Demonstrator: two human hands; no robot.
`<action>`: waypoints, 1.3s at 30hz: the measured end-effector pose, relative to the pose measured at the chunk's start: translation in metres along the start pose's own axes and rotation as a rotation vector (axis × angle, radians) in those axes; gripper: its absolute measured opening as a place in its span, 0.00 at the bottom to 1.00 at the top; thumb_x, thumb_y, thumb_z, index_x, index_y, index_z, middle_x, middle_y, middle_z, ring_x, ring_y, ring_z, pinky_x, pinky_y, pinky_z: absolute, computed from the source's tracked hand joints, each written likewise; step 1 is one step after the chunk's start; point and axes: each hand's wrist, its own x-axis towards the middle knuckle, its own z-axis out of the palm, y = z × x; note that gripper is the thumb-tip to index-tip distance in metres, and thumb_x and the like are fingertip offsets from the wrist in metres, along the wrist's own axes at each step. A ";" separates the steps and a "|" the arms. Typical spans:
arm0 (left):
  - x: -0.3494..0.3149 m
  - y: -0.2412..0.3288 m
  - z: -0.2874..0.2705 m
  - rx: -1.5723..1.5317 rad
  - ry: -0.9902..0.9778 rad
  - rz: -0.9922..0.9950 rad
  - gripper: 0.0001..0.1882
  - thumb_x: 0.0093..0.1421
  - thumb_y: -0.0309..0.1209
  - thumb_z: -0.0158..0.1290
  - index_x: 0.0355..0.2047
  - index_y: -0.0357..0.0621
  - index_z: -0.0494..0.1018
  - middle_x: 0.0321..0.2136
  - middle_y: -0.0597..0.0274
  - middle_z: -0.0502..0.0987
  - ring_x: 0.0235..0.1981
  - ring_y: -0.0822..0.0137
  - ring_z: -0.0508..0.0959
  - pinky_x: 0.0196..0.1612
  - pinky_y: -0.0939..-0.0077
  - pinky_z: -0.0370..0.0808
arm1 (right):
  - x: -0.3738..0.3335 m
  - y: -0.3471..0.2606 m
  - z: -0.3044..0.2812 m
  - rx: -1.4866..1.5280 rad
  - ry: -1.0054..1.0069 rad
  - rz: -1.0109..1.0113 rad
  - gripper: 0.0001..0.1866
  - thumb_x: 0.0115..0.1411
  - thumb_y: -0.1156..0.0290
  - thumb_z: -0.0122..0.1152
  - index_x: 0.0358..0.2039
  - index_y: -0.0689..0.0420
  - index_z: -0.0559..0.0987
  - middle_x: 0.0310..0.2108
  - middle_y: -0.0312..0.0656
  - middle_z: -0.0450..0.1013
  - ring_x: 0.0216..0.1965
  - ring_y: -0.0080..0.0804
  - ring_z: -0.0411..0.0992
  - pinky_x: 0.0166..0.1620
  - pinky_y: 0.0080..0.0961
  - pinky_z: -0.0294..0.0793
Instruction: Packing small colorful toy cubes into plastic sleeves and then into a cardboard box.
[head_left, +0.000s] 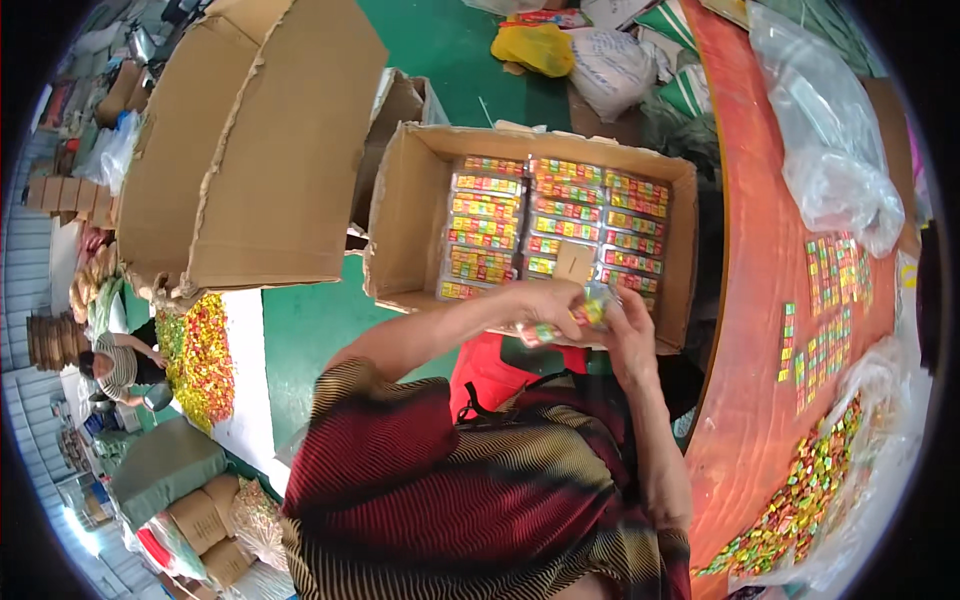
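Note:
Over the near edge of an open cardboard carton (408, 205), my left hand (553, 303) and my right hand (630, 330) are close together. Between them is a clear plastic pack (592, 306) of small red, yellow and green pieces, slightly blurred. Both hands have their fingers closed on it; part of it shows below my left hand. Inside the carton, clear plastic packs (487, 222) of similar bright pieces lie in three columns. A small brown cardboard piece (574, 262) rests on the middle column, just beyond my fingers.
A large upright carton (285, 150) stands at left. On the right, an orange-topped table (745, 330) bears rows of coloured pieces (825, 350), a loose heap (800, 490) and plastic sheeting (830, 130). A red stool-like object (490, 370) is below the carton. Another person (125, 370) works far left.

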 end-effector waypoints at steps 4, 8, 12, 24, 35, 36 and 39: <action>-0.031 -0.007 -0.040 -0.034 0.070 -0.089 0.30 0.38 0.29 0.56 0.43 0.34 0.61 0.33 0.58 0.70 0.37 0.68 0.69 0.39 0.75 0.67 | 0.016 0.005 0.022 -0.170 0.026 0.053 0.21 0.59 0.68 0.47 0.52 0.59 0.59 0.44 0.42 0.64 0.45 0.31 0.65 0.42 0.29 0.71; -0.041 -0.080 -0.108 -0.002 0.231 -0.098 0.26 0.38 0.32 0.60 0.36 0.32 0.65 0.25 0.59 0.72 0.29 0.69 0.72 0.31 0.77 0.68 | 0.003 -0.001 0.010 -0.105 -0.123 0.107 0.23 0.58 0.68 0.48 0.53 0.60 0.59 0.44 0.41 0.65 0.44 0.31 0.66 0.42 0.28 0.71; -0.051 -0.085 -0.137 0.358 0.285 -0.387 0.23 0.37 0.29 0.59 0.35 0.37 0.66 0.24 0.60 0.71 0.27 0.69 0.71 0.28 0.74 0.68 | -0.014 0.001 -0.008 -0.082 -0.048 0.194 0.18 0.58 0.69 0.48 0.48 0.61 0.64 0.40 0.43 0.68 0.39 0.33 0.70 0.39 0.26 0.73; -0.021 -0.154 -0.129 0.658 0.208 -0.317 0.29 0.30 0.27 0.64 0.38 0.39 0.69 0.27 0.57 0.73 0.28 0.66 0.73 0.31 0.73 0.70 | -0.034 0.019 -0.020 0.001 -0.037 0.237 0.14 0.59 0.69 0.47 0.46 0.57 0.68 0.37 0.38 0.70 0.37 0.26 0.70 0.37 0.21 0.71; -0.030 -0.124 -0.088 0.770 0.419 -0.314 0.26 0.34 0.27 0.60 0.39 0.46 0.70 0.37 0.54 0.69 0.42 0.56 0.68 0.42 0.66 0.68 | -0.042 0.028 -0.024 0.044 0.018 0.247 0.13 0.58 0.70 0.48 0.44 0.58 0.69 0.37 0.40 0.71 0.36 0.26 0.70 0.37 0.21 0.72; -0.032 -0.122 -0.084 0.832 0.448 -0.345 0.26 0.36 0.26 0.58 0.41 0.48 0.70 0.40 0.54 0.67 0.45 0.55 0.66 0.44 0.65 0.67 | -0.042 0.028 -0.024 0.050 0.020 0.244 0.12 0.58 0.70 0.48 0.43 0.57 0.69 0.37 0.42 0.71 0.36 0.27 0.71 0.37 0.21 0.72; -0.041 -0.111 -0.067 0.854 0.485 -0.294 0.31 0.42 0.31 0.57 0.50 0.45 0.61 0.45 0.51 0.63 0.49 0.53 0.61 0.50 0.63 0.61 | -0.043 0.030 -0.026 0.040 0.002 0.228 0.12 0.58 0.71 0.47 0.43 0.57 0.69 0.37 0.41 0.71 0.37 0.26 0.70 0.37 0.20 0.71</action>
